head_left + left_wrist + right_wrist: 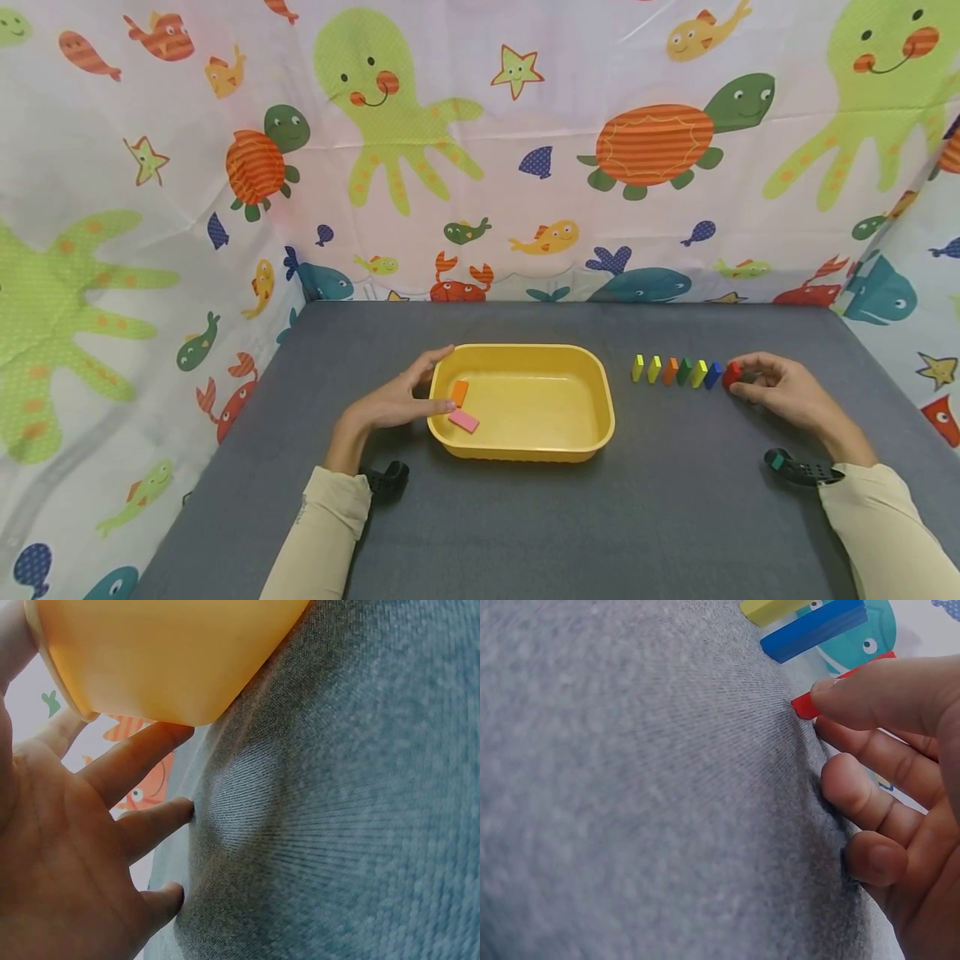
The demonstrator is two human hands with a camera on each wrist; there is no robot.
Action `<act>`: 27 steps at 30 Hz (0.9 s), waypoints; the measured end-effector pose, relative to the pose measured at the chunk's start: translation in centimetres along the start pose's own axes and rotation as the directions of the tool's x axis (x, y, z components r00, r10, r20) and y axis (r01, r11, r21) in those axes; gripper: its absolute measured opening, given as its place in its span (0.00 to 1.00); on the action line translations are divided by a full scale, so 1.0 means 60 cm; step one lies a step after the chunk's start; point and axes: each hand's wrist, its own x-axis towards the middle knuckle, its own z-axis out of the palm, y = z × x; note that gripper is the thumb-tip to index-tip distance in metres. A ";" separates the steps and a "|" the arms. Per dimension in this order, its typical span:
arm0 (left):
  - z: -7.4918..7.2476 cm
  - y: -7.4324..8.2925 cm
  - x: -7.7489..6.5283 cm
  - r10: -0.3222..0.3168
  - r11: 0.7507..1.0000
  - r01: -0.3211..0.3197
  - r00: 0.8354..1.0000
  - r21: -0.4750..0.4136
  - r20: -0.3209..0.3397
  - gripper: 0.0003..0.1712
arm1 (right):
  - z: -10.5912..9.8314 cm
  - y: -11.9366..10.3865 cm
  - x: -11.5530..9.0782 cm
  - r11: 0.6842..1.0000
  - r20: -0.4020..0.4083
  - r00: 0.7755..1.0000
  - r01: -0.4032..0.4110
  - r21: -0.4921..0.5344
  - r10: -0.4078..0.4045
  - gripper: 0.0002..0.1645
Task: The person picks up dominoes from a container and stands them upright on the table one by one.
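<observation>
A red domino block (731,373) stands upright at the right end of a row, pinched between thumb and fingers of my right hand (783,390). Beside it in the row stand a blue block (713,375), a yellow block (699,373), a green block (684,372), an orange block (671,371) and two more yellow ones. My left hand (393,402) holds the left side of a yellow plastic tub (540,408), thumb over the rim and other fingers outside. Inside the tub, near that thumb, lie an orange block (459,392) and a pink block (463,421).
A grey cloth-covered table (585,525) carries everything. Behind it and along both sides hangs a pale curtain (540,50) printed with sea animals. Each wrist wears a black strap (386,479) with a camera mount.
</observation>
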 end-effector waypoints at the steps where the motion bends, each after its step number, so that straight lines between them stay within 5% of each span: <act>1: 0.000 0.000 0.000 0.000 1.000 0.000 1.000 0.001 0.000 0.51 | 0.000 0.000 0.000 1.000 0.005 1.000 -0.003 0.001 0.003 0.27; 14: 0.002 -0.004 -0.003 -0.001 1.000 0.001 1.000 -0.010 0.000 0.51 | -0.026 -0.046 -0.001 0.999 -0.027 0.999 0.024 0.048 -0.022 0.37; 21: 0.001 -0.004 -0.001 0.003 1.000 -0.003 1.000 -0.008 -0.008 0.51 | -0.041 -0.142 0.025 0.989 -0.059 0.993 0.109 0.097 -0.103 0.32; 27: 0.001 -0.005 0.003 0.014 1.000 -0.014 1.000 -0.007 -0.014 0.51 | -0.013 -0.248 0.055 0.958 -0.019 0.964 0.265 0.110 -0.264 0.25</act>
